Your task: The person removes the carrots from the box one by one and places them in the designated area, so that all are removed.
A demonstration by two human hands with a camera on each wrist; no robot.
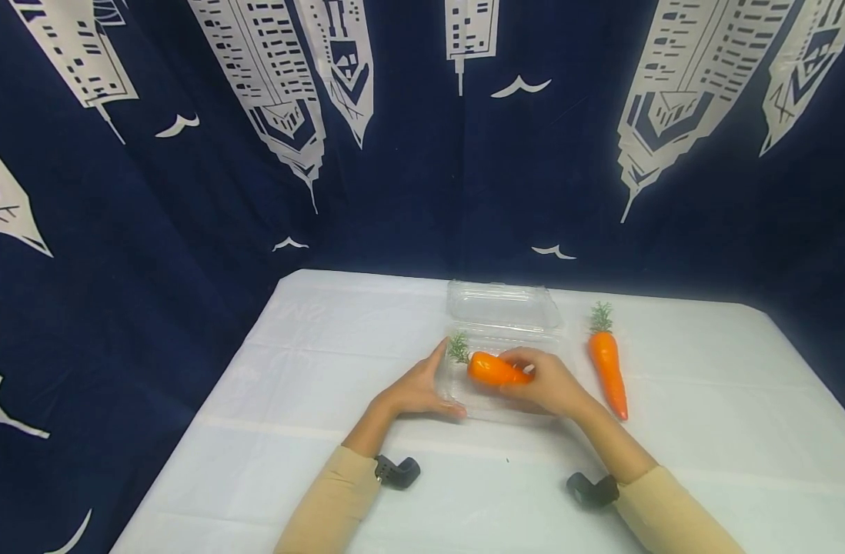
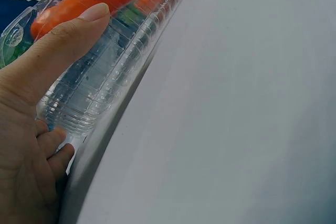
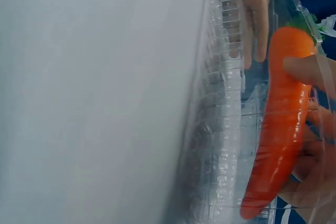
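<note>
An orange toy carrot (image 1: 490, 368) with a green leafy top lies crosswise at the base of a clear plastic clamshell container (image 1: 503, 306), whose lid stands folded back. My right hand (image 1: 543, 381) holds this carrot near its tapered end. In the right wrist view, the carrot (image 3: 283, 114) shows in front of the fingers, partly through clear plastic. My left hand (image 1: 420, 385) grips the container's left end, thumb along the front and fingers at the side. Ribbed container walls (image 2: 100, 87) appear beside that thumb in the left wrist view.
A second toy carrot (image 1: 608, 373) lies on the white table (image 1: 706, 431), right of the container, leafy top pointing away. Dark blue cloth (image 1: 457, 192) printed with white buildings hangs behind the table. Each wrist wears a small black camera mount.
</note>
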